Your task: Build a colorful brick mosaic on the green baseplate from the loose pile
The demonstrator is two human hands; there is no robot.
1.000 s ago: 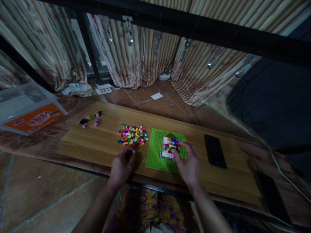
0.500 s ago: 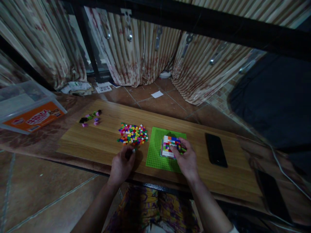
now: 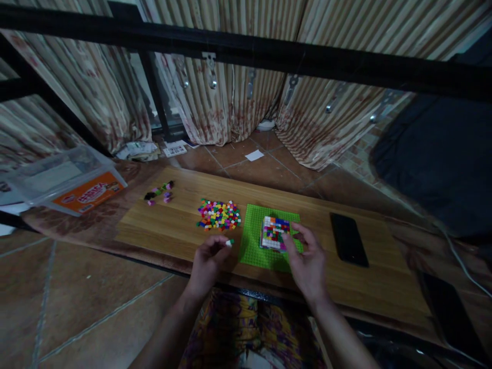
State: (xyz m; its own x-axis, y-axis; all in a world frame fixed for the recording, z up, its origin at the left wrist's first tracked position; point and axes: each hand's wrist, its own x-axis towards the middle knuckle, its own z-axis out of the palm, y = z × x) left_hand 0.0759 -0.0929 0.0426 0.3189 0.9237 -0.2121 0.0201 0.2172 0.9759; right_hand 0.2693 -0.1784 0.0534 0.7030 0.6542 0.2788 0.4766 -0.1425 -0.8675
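A green baseplate lies on the wooden board and carries a square block of many-coloured small bricks. My right hand rests at the block's right side, its fingers spread and touching its edge. My left hand hovers left of the plate and pinches a small white and green brick between thumb and fingertips. A heap of loose coloured bricks lies just beyond the left hand.
A few purple, green and black bricks lie at the board's far left. A black phone lies right of the plate. A clear plastic box with an orange label stands at left. Curtains and a black metal frame rise behind.
My left hand has lifted from the board and turned, now showing a small brick pinched in its fingertips. My right hand's fingers have spread beside the block. The view has shifted.
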